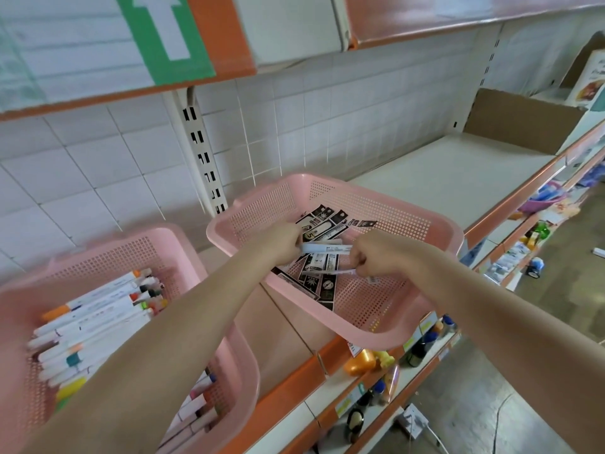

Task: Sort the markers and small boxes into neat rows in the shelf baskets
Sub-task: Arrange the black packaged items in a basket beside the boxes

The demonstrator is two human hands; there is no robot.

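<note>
Inside the right pink basket (334,257), a pale marker (325,248) is gripped by the left hand (284,244) and a thin pen (337,272) by the right hand (373,259), above black-and-white small boxes (322,283). More markers (95,326) are heaped in the left basket (108,257).

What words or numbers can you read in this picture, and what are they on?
"5": on a black-and-white box in the right pink basket.
White up arrow, no words: on the green sign.
Other print on the boxes: too blurred.
Print on the markers in the left basket: too small.
Shelf price tags: unreadable.
</note>
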